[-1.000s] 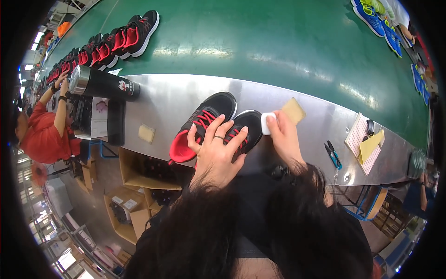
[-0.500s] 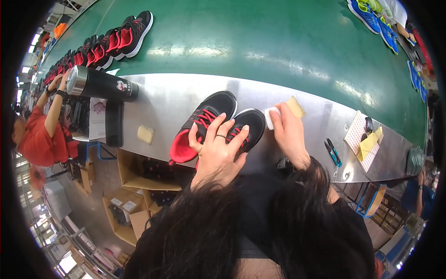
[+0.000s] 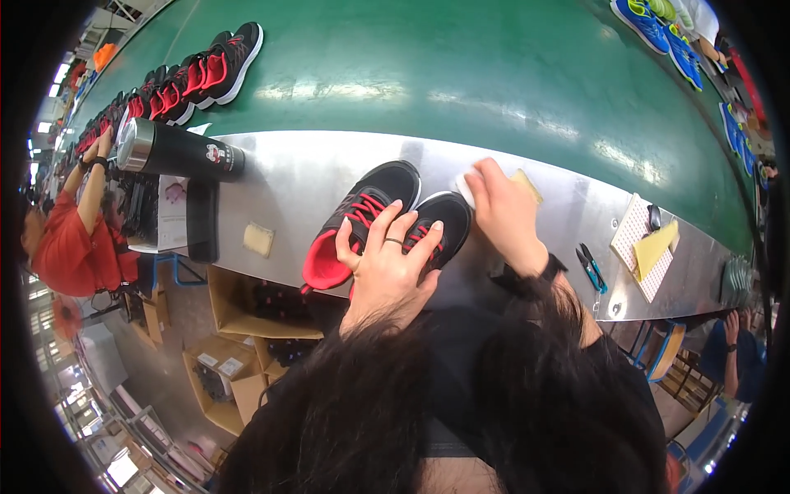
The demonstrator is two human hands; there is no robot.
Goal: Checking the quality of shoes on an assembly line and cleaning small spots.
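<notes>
A pair of black sneakers (image 3: 383,183) with red laces, red lining and white soles stands side by side on the metal bench top. My left hand (image 3: 392,267), a ring on one finger, grips over both shoes at the laces, its fingers bent and spaced. Just right of the right shoe's toe, my right hand (image 3: 504,216) pinches a small white block (image 3: 466,191), perhaps a sponge or eraser. The fingers cover most of it and it is slightly blurred; it sits at the toe's edge, though contact is hard to tell. Behind that hand lies a yellowish pad (image 3: 527,184).
A black tumbler (image 3: 191,153) lies at left, near another yellowish pad (image 3: 257,239). Teal snips (image 3: 591,268) and a perforated board (image 3: 642,247) with a yellow cloth (image 3: 656,251) lie right. Sneakers (image 3: 234,66) line the green belt (image 3: 354,49); a person in red (image 3: 78,239) works left.
My right hand has moved slightly left and away from me with the white block, along the right shoe's toe. My left hand stays put. The shoes on the belt have shifted slightly.
</notes>
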